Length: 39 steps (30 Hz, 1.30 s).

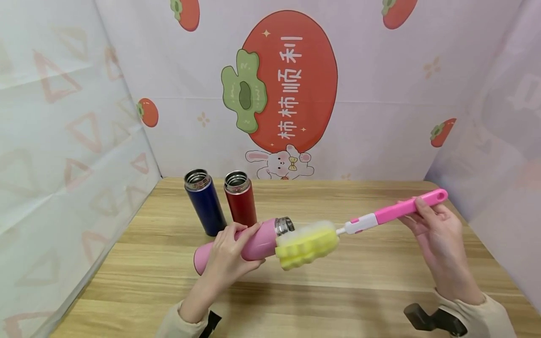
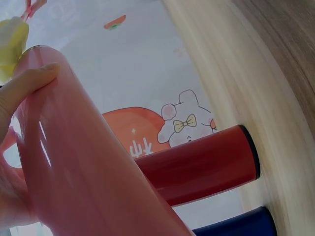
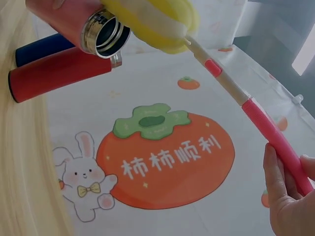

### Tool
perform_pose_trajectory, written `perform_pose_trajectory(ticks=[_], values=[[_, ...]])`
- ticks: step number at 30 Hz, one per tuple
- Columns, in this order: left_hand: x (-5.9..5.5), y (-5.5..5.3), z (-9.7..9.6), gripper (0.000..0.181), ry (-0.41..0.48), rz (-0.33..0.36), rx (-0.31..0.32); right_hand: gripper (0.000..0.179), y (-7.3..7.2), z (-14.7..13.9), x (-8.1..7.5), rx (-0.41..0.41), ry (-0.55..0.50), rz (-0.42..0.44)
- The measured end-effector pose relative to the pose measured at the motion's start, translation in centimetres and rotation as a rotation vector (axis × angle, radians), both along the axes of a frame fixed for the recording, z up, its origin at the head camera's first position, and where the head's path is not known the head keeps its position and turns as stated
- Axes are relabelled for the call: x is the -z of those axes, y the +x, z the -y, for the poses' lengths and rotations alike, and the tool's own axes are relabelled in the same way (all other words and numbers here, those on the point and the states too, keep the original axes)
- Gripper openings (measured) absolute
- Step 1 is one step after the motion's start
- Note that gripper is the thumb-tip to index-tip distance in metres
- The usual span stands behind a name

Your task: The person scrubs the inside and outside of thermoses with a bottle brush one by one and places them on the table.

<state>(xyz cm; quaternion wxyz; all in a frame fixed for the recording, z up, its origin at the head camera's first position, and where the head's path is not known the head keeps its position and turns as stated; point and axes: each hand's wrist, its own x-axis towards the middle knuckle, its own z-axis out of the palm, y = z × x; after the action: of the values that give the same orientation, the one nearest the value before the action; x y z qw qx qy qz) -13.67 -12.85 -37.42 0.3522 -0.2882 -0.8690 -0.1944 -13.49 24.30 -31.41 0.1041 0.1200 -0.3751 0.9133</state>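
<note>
My left hand (image 1: 230,251) grips a pink thermos bottle (image 1: 262,240), tilted, with its uncapped steel mouth pointing right. In the left wrist view the thumb lies along the pink bottle (image 2: 74,147). My right hand (image 1: 441,234) holds a bottle brush by its pink handle (image 1: 397,211), thumb on top. The brush's yellow and white sponge head (image 1: 308,244) is outside the bottle and overlaps its mouth in the head view. In the right wrist view the steel mouth (image 3: 106,34) shows beside the sponge (image 3: 157,22).
Behind the pink bottle, a blue thermos (image 1: 206,206) and a red thermos (image 1: 241,199) stand upright and uncapped on the wooden table (image 1: 359,291). A printed cloth backdrop (image 1: 376,94) rises at the table's back edge, with cloth walls on both sides.
</note>
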Motion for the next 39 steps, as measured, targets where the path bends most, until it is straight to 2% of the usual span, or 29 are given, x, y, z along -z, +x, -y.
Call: perform_pose_trajectory(ticks=[5,12,21,31,35,39], values=[[-0.1,0.1,0.0,0.070,0.008,-0.021,-0.001,0.016,0.1,-0.5,0.4,-0.015,-0.001,-0.019],[-0.2,0.4,0.1,0.073,0.029,-0.017,0.003,0.017,0.0,-0.8,0.8,0.024,0.020,-0.047],[-0.4,0.9,0.2,0.075,0.043,0.025,0.021,0.013,-0.1,-1.0,0.6,0.035,0.029,-0.037],[-0.3,1.0,0.3,0.075,0.040,0.047,0.047,0.010,-0.5,-0.9,0.1,0.123,0.048,0.012],[-0.2,1.0,0.4,0.077,0.056,0.051,0.053,0.009,-0.7,-0.7,0.1,0.141,0.046,0.003],[-0.1,1.0,0.3,0.079,0.111,0.109,0.085,0.009,-0.8,-0.6,0.3,0.167,0.019,-0.013]])
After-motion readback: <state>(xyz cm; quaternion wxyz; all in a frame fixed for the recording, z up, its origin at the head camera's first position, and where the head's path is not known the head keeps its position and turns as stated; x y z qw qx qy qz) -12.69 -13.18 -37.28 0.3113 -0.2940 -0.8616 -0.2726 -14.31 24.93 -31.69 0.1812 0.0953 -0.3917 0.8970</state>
